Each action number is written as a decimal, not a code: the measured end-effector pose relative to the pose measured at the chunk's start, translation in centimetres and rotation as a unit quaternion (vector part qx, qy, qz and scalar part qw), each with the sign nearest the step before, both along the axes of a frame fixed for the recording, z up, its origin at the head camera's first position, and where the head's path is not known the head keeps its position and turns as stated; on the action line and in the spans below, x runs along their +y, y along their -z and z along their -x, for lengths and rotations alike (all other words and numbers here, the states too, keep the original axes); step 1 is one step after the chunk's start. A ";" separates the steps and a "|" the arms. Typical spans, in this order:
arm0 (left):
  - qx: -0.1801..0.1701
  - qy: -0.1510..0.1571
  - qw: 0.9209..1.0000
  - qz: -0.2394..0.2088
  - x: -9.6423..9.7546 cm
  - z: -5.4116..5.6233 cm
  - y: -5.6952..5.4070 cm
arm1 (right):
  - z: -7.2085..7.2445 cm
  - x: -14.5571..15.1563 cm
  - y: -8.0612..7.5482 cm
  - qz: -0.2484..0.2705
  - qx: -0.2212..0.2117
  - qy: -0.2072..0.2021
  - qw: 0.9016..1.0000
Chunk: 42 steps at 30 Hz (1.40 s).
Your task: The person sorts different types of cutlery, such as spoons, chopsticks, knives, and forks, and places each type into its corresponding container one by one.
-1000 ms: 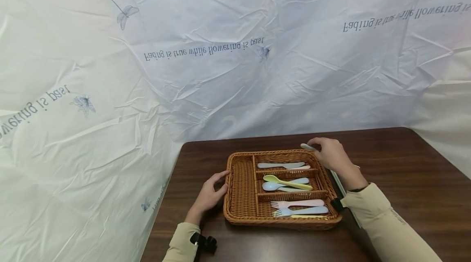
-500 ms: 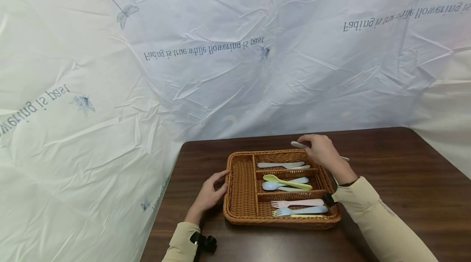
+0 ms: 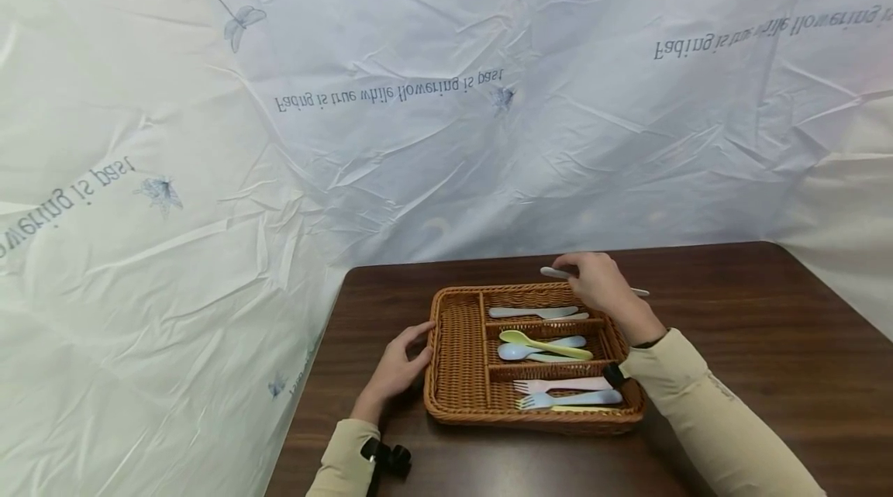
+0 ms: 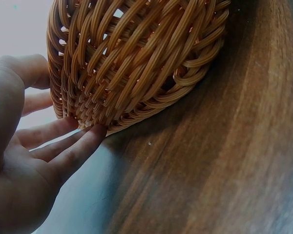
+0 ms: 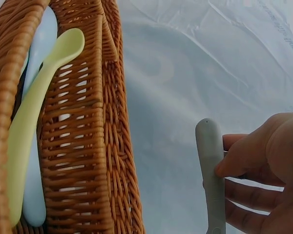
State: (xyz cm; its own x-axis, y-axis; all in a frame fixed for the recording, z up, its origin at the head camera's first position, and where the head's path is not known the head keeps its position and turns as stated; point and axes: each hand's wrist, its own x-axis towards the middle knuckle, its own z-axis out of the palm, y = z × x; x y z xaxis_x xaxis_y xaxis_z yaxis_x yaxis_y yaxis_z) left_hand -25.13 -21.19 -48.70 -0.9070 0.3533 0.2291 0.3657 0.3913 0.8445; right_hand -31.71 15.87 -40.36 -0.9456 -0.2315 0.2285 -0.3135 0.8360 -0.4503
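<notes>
My right hand (image 3: pixel 601 280) pinches a light grey knife (image 3: pixel 556 273) by its handle, above the far right rim of the wicker cutlery basket (image 3: pixel 456 357). In the right wrist view, the rounded end of the knife handle (image 5: pixel 209 139) points up between thumb and fingers. The hand hides the knife's middle in the head view; a slim tip shows past the wrist. My left hand (image 3: pixel 398 365) rests with extended fingers against the basket's left side. The left wrist view has those fingers (image 4: pixel 83 146) touching the woven wall (image 4: pixel 136 58).
The basket's back compartment holds a pale knife (image 3: pixel 516 312) and another piece. A yellow spoon (image 3: pixel 537 346) lies over pale spoons in the middle one. In front are a pink fork (image 3: pixel 558 385), a blue fork (image 3: pixel 572 400) and a yellow piece. Brown table (image 3: pixel 753 326) surrounds it.
My right hand has moved left with the knife, over the basket's back right corner. My left hand and the cutlery in the basket have stayed in place.
</notes>
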 end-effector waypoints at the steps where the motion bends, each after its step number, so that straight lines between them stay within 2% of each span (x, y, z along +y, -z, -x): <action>1: 0.000 0.000 1.000 -0.001 0.0 0.0 0.0 | 0.0 -0.1 0.0 0.001 0.000 0.000 1.000; 9: 0.009 -0.002 1.000 -0.005 0.1 0.1 0.0 | 0.3 -1.0 0.0 0.007 0.007 -0.001 1.000; 21: 0.014 0.001 1.000 0.003 0.6 -0.2 -0.6 | 0.6 -2.0 0.3 0.011 0.016 -0.007 1.000; 42: 0.007 -0.004 1.000 -0.002 0.1 -0.1 -0.2 | 0.1 0.2 0.6 0.012 0.019 -0.003 1.000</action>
